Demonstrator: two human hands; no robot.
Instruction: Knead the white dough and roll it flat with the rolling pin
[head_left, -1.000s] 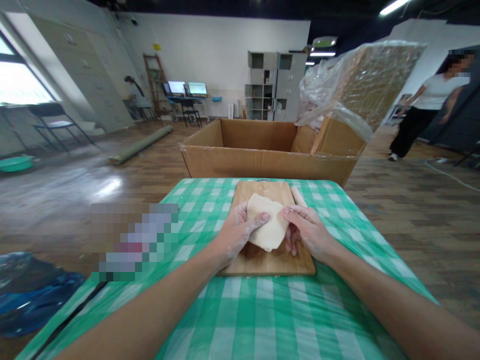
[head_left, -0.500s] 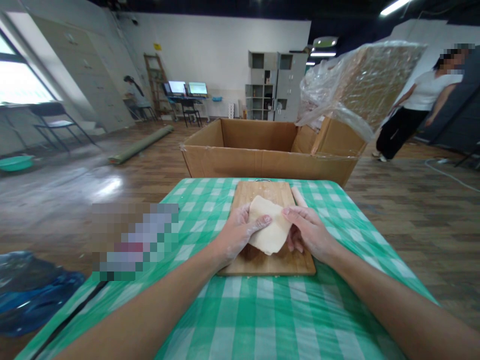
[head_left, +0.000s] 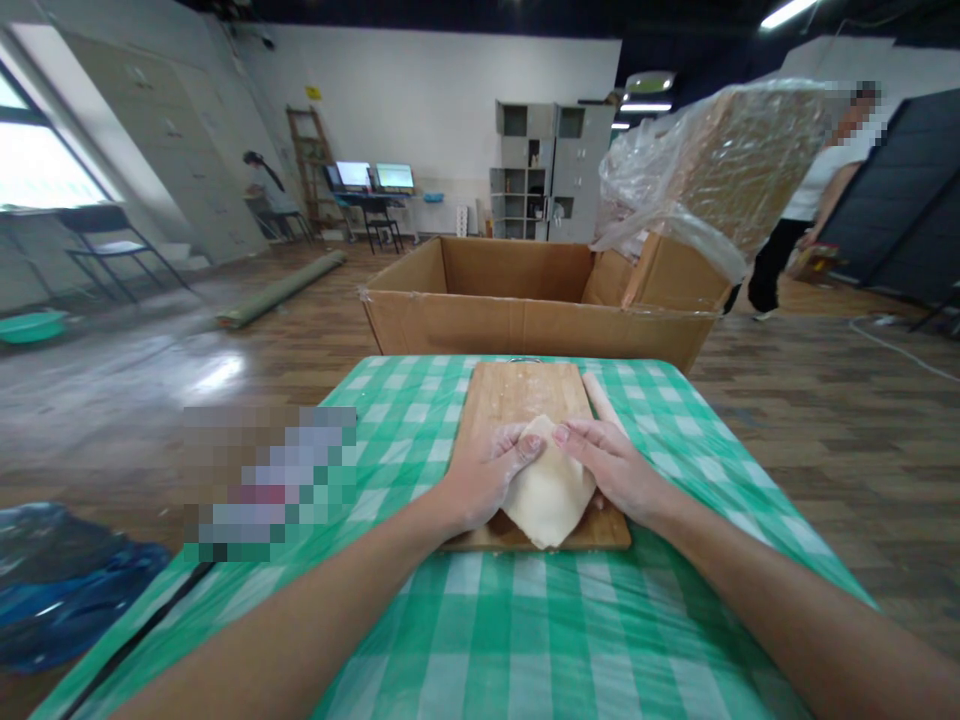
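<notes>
Two-handed work: the pale, thin, floppy dough sheet looks already flattened; finger handling seems under way, with no finished form apparent.
Left hand: ten o'clock of the sheet, curled nearly closed, floury thumb over its upper edge, gripping.
Board: rectangular brown wooden board on the green-and-white checked counter; the sheet is over its six o'clock end, contact unclear.
Right hand: two o'clock, fingertips pinching the edge.
Rod: pale, slim cylinder at one o'clock, beside the board.

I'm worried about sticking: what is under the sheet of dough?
The wooden board shows around the dough held by the left hand and right hand; the board's surface directly beneath is hidden.
</notes>
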